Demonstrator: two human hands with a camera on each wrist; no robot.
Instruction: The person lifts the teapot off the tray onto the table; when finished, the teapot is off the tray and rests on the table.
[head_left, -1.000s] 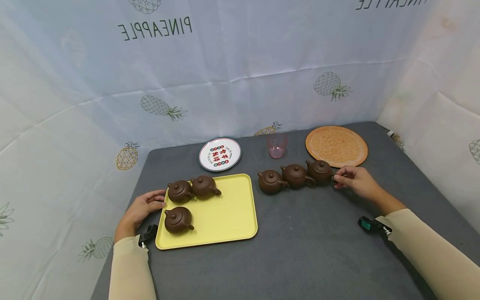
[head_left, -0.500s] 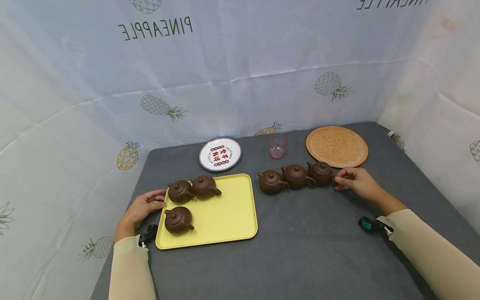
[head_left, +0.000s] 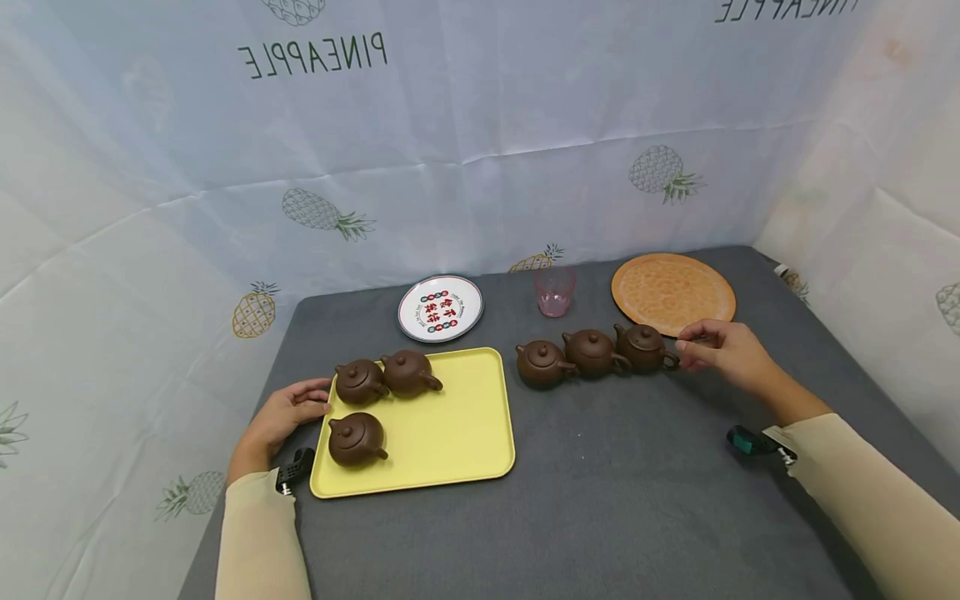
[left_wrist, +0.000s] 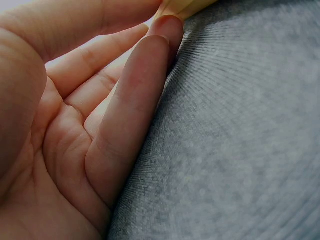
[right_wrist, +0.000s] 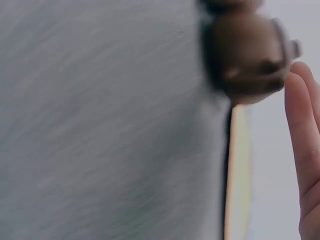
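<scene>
while the left hand point(head_left: 281, 414) rests at nine o'clock of the tray point(head_left: 465, 433), the right hand point(head_left: 727, 354) is at three o'clock of the end pot point(head_left: 637, 354), rightmost in a row of three pots point(head_left: 540, 367). right fingers: near straight, narrow gap to the thumb, tips just beside the handle point(head_left: 672, 361), nothing held; cannot tell whether they touch it. left fingers: near straight, tips at the tray's edge, no pot held.

location: end pot stands upright on the table point(head_left: 600, 500), at two to three o'clock of the tray; spout point(head_left: 621, 330) toward ten to eleven, handle toward four.

handling (judged): dark, matte body, looks like unglazed clay. likely rigid, fairly light, not very slippery, brittle if knocked. lid point(head_left: 642, 334) is probably loose and could slide off on a tilt. best hold: thumb and forefinger pinching the handle, pot level; spout is likely the weak part. next pot point(head_left: 589, 354) sits close at nine o'clock, so a straight lift seems safer than a sideways drag.

counts: pots, six: three in the row, three on the tray toward its eight to nine, ten and twelve o'clock. tray, one. plate point(head_left: 440, 309), one, between twelve and one of the tray. cup point(head_left: 553, 298), one, at three o'clock of the plate. board point(head_left: 673, 294), one, at one o'clock of the end pot.
</scene>
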